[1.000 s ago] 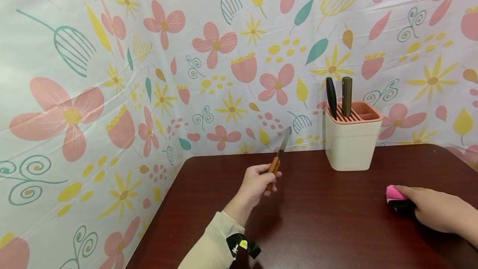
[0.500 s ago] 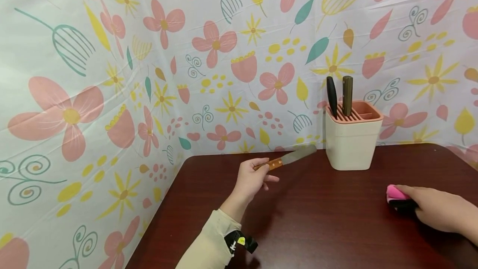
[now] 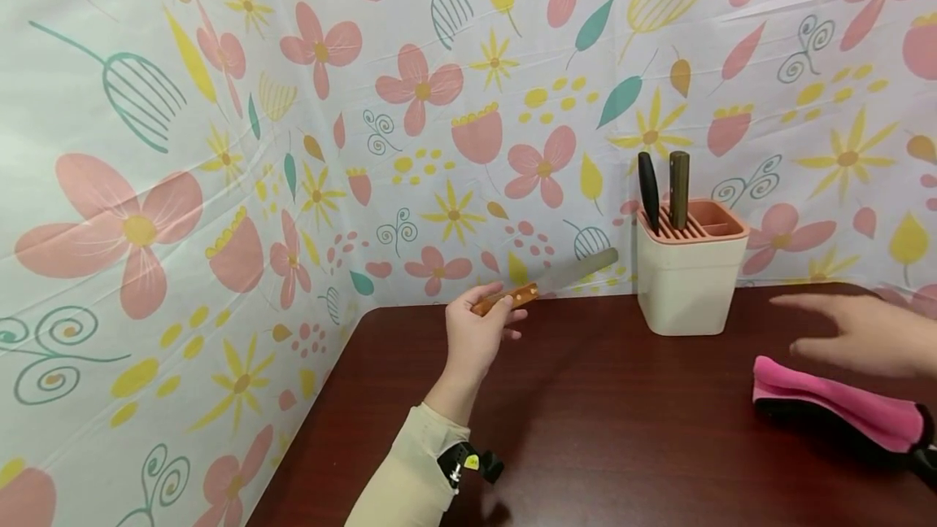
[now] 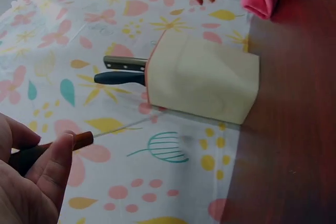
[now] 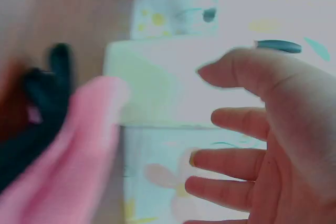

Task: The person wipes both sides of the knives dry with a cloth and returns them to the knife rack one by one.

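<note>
My left hand [image 3: 474, 340] grips a knife [image 3: 578, 270] by its riveted wooden handle, thumb lying along it. The knife's pale, round-tipped blade points right, toward the cream knife block [image 3: 688, 287], and overlaps the wall in this view. In the left wrist view the blade appears as a thin line, with its tip near the block [image 4: 205, 77]. Spread fingers and nothing held: my right hand [image 3: 867, 332] hovers above a folded pink and black cloth [image 3: 834, 401] at the table's right. The right wrist view shows the right hand [image 5: 294, 119] beside the cloth [image 5: 79, 145].
A black-handled knife [image 3: 648, 189] and a brown-handled one [image 3: 679, 189] stand in the block's slotted orange top. The dark red table [image 3: 622, 429] meets a flower-printed curtain [image 3: 439, 145] at the back and left.
My right hand has let go of the pink and black cloth and lifted up and away from it. My left hand has turned the knife from upright toward the right, then raised it slightly.
</note>
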`<move>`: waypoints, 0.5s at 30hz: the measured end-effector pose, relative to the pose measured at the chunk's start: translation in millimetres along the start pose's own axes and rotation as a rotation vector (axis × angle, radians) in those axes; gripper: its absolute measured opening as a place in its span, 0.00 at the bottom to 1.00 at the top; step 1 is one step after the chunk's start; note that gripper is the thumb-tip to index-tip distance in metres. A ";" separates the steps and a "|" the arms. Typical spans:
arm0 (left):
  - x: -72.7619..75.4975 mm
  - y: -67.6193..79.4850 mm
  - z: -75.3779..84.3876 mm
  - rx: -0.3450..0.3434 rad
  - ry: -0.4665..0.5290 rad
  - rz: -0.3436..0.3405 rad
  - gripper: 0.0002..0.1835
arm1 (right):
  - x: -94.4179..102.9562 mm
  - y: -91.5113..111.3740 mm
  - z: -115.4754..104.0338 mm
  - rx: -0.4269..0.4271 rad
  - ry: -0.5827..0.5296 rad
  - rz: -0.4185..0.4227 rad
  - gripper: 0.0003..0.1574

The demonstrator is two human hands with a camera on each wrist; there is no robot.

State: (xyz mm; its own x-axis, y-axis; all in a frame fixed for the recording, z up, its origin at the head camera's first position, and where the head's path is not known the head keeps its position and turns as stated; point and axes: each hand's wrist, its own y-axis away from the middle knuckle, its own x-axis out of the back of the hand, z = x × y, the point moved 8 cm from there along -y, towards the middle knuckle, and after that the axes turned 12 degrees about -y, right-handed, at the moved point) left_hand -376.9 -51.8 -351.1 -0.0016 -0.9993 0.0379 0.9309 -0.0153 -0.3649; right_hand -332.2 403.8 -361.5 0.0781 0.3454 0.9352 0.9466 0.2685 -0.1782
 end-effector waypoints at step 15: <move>-10.6 -36.4 73.9 -0.312 -0.147 0.046 0.09 | 57.0 -66.6 -17.1 0.034 0.022 0.085 0.41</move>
State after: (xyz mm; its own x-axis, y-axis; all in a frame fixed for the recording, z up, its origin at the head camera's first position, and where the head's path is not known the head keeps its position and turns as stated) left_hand -383.8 -38.1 -269.5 0.1115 -0.9838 0.1404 0.7724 -0.0031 -0.6351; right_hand -385.4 390.2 -291.1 0.1648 0.3481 0.9229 0.9251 0.2700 -0.2670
